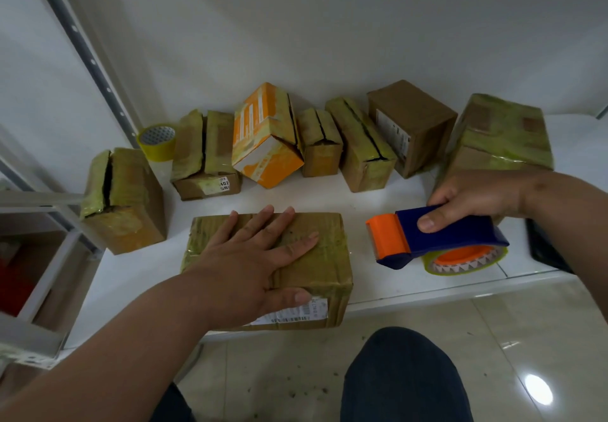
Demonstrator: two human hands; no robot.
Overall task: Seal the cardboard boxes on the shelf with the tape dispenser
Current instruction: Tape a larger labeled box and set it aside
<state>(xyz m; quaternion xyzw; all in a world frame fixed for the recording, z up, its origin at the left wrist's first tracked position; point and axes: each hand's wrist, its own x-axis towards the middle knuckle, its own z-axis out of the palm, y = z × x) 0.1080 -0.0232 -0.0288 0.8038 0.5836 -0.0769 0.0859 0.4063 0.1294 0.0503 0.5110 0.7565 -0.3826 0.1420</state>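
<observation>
**Now: front box pinned flat, dispenser poised just to its right**

Left hand (253, 257) spread palm-down on top of front cardboard box (316, 277), fingers fanned and flat, thumb hooked over near edge beside printed shipping label (296, 313). Pressing, not gripping.

Right hand (477, 196) closed around blue handle of tape dispenser (431, 240), thumb on top. Orange blade guard facing left toward box, just beside its right end but apart from it. Clear yellowish tape roll on orange hub at dispenser's lower right, low over white shelf (378, 191).

Front box: brown corrugated card, oblong, lying near shelf's front edge, top already wrapped in glossy, wrinkled yellow-green tape.

Behind, along white wall, a row of smaller boxes:
- leftmost split box (125, 201), upright, top seam gaping, old tape torn
- labelled box (205, 155), flaps parted
- orange-and-white printed carton (263, 135), tilted on one corner
- small split box (320, 142), crack along top
- long split box (362, 143), dark slit down its lid
- plain brown box (411, 125), matte, side label
- far-right taped box (500, 132), shiny film over top, partly behind right hand

Spare tape roll (157, 141), yellowish, standing on edge at back left near perforated metal upright.

Glossy tiled floor below; dark trouser knee (401, 372) at bottom.
</observation>
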